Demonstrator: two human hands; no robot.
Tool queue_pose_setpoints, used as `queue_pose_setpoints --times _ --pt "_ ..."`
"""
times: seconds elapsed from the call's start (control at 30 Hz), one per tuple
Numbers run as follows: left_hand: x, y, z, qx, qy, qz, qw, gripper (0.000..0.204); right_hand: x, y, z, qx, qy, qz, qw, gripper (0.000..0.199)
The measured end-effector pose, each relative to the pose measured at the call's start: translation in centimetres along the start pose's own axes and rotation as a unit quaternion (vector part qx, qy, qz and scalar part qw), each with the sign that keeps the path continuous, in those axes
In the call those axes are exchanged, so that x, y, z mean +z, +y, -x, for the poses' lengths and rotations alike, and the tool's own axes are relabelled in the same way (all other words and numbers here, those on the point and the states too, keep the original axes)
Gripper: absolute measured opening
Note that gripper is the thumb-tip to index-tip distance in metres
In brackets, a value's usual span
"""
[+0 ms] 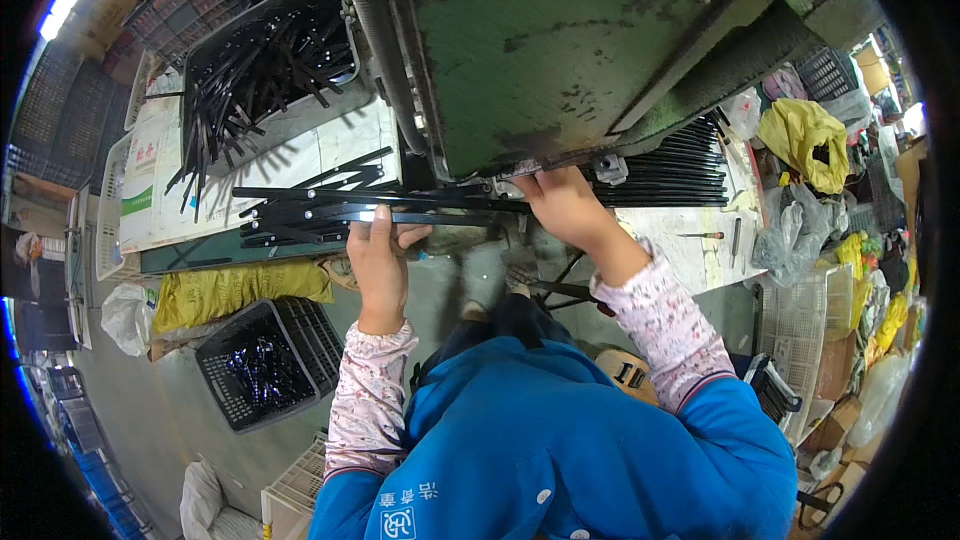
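Note:
Long black metal strips with shiny round rivets run sideways under the front edge of a green machine. My left hand is closed on the lower strip, thumb on top. At the strips' right end, close under the machine, my right hand is closed in a pinch; its fingertips are partly hidden. More riveted black strips lie loosely crossed beside my left hand. Right of my right hand, a row of parallel black strips lies on the worktable.
A grey bin heaped with black strips stands at the far left, by a coiled spring. A screwdriver lies on the table at right. Below left are a yellow sack and a black crate. Plastic bags crowd the right side.

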State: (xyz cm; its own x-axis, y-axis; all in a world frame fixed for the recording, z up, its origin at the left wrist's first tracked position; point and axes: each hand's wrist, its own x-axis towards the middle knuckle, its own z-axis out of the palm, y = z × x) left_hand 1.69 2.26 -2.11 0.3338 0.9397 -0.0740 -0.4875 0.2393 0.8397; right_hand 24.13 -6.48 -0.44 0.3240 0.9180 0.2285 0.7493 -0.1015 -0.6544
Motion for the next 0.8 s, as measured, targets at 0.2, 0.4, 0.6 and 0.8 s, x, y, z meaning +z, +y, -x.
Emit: queue_pose_setpoints --times 0.2,0.4,0.6,0.8 --pt "0.2 0.0 0.0 0.017 -0.012 -0.015 1.000 0.025 -2.2 -2.3 0.6 -0.071 -0.062 0.001 0.996 0.029" --pt "0.4 0.7 0.1 0.012 -0.011 -0.028 0.999 0.022 -1.5 -3.2 -0.1 -0.144 -0.008 0.095 0.985 0.019" --pt "0.5 0.6 0.4 0.016 -0.009 -0.037 0.999 0.024 -1.5 -2.3 0.7 -0.283 -0.037 0.377 0.881 0.015" --pt "0.6 0.6 0.5 0.018 -0.002 -0.047 0.999 0.023 -0.5 -3.1 0.3 -0.207 0.080 0.194 0.956 0.019"
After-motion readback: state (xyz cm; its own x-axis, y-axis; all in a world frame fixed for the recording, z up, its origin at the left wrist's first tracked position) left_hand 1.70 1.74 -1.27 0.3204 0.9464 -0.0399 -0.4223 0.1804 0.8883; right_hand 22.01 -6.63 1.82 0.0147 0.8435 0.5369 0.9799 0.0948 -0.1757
